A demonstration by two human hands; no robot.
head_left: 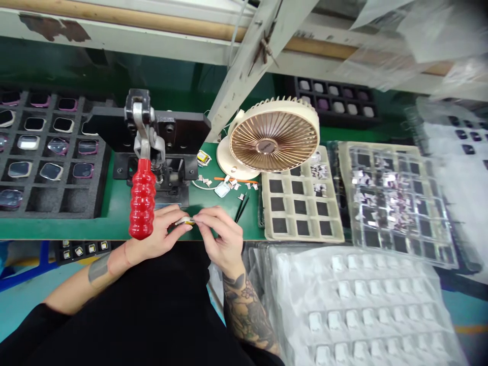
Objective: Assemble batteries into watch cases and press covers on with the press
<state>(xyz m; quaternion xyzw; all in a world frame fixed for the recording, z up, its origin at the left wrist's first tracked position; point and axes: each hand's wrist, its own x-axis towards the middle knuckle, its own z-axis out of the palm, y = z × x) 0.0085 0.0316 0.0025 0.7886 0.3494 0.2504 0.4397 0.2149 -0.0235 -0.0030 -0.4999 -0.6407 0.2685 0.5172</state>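
Observation:
Between the fingers of my left hand (165,230) is a small watch case (184,220) with a pale rim and a yellow part showing. My right hand (220,235) pinches at the right end of the case; whatever sits between its fingertips is too small to name. Both hands are over the front edge of the green bench. Just beyond my left hand stands a toggle press with a red handle (142,199). A pair of black tweezers (241,207) lies to the right of my right hand. Small metal pieces (241,196) and a similar case (203,158) lie farther back.
A beige fan (274,137) stands at the back middle. On the left is a foam tray (99,193) of watch cases. Compartment boxes (305,240) with small metal parts fill the right, and a plastic-covered tray stack (297,284) sits at lower right.

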